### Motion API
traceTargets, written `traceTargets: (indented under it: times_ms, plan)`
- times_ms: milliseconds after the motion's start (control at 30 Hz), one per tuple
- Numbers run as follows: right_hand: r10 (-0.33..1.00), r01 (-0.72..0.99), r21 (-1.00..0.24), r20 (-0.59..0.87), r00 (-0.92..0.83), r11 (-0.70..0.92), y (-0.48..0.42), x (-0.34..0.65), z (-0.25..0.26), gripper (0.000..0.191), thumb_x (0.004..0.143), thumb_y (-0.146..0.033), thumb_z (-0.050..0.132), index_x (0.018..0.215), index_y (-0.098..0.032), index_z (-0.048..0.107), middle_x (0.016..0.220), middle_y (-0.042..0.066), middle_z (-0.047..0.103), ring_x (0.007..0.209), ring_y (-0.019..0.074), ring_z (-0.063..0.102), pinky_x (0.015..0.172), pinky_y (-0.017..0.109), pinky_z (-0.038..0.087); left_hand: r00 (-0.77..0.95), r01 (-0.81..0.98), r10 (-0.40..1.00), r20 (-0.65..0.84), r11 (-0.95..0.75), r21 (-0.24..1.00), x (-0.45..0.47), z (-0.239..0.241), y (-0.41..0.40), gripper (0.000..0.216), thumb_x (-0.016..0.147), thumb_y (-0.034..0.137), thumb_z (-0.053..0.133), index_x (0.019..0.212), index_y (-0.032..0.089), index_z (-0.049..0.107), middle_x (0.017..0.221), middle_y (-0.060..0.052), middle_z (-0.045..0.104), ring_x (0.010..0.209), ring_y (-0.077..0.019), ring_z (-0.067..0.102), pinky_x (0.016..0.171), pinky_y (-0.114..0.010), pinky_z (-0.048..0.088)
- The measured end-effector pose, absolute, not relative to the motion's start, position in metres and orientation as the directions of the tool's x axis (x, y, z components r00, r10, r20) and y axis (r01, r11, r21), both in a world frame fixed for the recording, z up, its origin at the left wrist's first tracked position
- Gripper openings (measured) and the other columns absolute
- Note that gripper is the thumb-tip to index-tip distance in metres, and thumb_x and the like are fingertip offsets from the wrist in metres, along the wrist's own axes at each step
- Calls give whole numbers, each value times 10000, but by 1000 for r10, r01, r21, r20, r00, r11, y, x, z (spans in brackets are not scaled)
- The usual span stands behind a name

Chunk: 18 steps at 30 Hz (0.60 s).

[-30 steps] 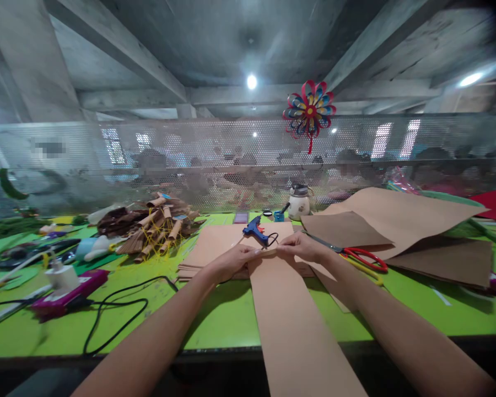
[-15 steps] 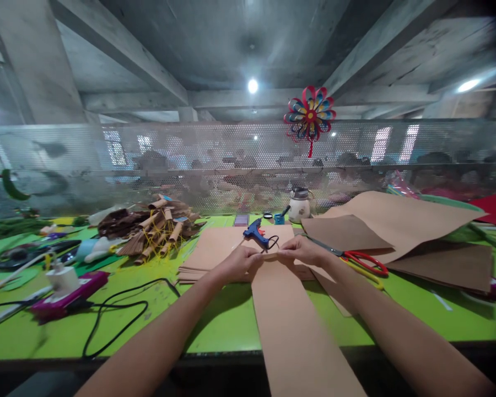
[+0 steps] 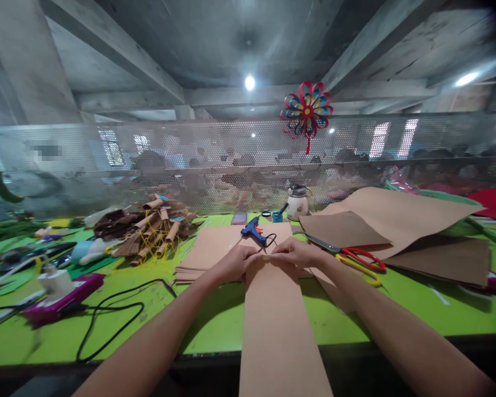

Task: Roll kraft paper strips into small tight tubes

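Observation:
A long strip of brown kraft paper (image 3: 276, 325) runs from the table's near edge toward the middle. My left hand (image 3: 231, 262) and my right hand (image 3: 294, 252) are both pinched closed on its far end, fingertips almost meeting, rolling or folding that end. Under the end lies a stack of brown paper sheets (image 3: 209, 251). A blue glue gun (image 3: 253, 231) rests on the stack just beyond my fingers. Red-handled scissors (image 3: 351, 256) lie right of my right hand.
A green table (image 3: 223, 314) carries a pile of rolled paper tubes (image 3: 152, 229), a purple power strip (image 3: 62, 298) with black cables, large brown sheets (image 3: 400, 220) at right, and a small white jar (image 3: 296, 203). A perforated screen stands behind, with a paper flower (image 3: 307, 110) hanging.
My hands have drawn closer together on the strip's far end, which looks narrower and more tightly gathered. The strip has shifted slightly left.

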State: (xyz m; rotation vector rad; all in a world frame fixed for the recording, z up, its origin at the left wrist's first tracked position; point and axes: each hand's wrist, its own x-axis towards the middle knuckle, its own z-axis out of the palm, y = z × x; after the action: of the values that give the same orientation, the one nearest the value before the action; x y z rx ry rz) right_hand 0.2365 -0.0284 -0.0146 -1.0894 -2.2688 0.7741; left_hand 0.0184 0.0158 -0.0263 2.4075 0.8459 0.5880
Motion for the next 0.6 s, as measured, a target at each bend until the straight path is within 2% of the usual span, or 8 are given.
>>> traceTargets:
  times_ms: [67,200,267,433,600]
  plan:
    - [808,482,-720,188,-558,500,-29,239,-13,476,783,-531,465,751,-82,618,592,-9,450,527,68,356,470,182,268,711,400,674,200,-621,674,17,-20,13,406,806,486,429,675,119,542,557,25,427,516,-87,351,479,-191,246]
    - [815,439,-759,204,-542,482,-29,243,-12,462,771,-525,490,723,-78,599,587,-8,437,527,68,351,474,185,267,786,263,606,124,-509,819,12,-8,5,368,832,462,390,675,137,465,578,42,367,525,-79,320,498,-186,259]
    - [819,448,-758,193,-540,474,-27,244,-14,456,773,-519,489,716,-80,595,573,-14,422,516,65,342,464,183,259,795,256,598,99,-479,839,12,-7,4,353,829,451,393,659,144,436,574,47,346,521,-78,309,507,-187,269]
    - [803,523,-674,182,-567,522,-20,242,-21,424,802,-485,459,764,-94,618,617,-8,480,545,72,386,496,176,294,737,382,652,181,-622,684,15,-15,11,329,817,407,413,657,133,498,580,29,403,559,-98,349,538,-201,279]
    - [783,584,-541,271,-560,605,-18,232,-28,415,837,-451,407,711,-109,606,615,-8,491,566,82,386,516,184,288,697,468,665,268,-705,533,19,-24,15,297,813,353,409,683,135,563,584,11,452,581,-116,377,523,-206,253]
